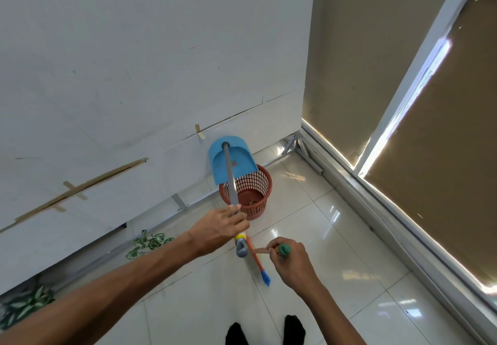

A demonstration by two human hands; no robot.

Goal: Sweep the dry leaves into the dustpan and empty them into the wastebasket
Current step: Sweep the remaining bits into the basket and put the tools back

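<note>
My left hand [223,226] is clenched round the grey handle [230,175] of the dustpan [219,167], at the near end of the tube, just above its yellow band and end cap. The blue pan is raised and tipped, its open edge down at the rim of the red wastebasket [265,180], which stands on the floor [336,237] by the wall. A few brown leaves [251,202] lie in the bottom of the basket. I cannot tell whether any cling inside the pan.

My right hand [293,264] grips the top of the broom [254,256] just under its green cap, one finger stretched out. The blue bristles rest on the tiles near my feet.

The pan looks like thin plastic on a hollow tube, so it should be light. Held this far from the pan, though, the handle works as a long lever and will want to swing. The smooth round tube could also turn in my palm. A grip further up the handle would likely steady it.

The leaves weigh next to nothing and are brittle, so they will drift or crumble. I would keep the pan's lip inside the rim and tip it gently. The mesh basket seems light too, and a knock might slide it on the glossy tiles.
</note>
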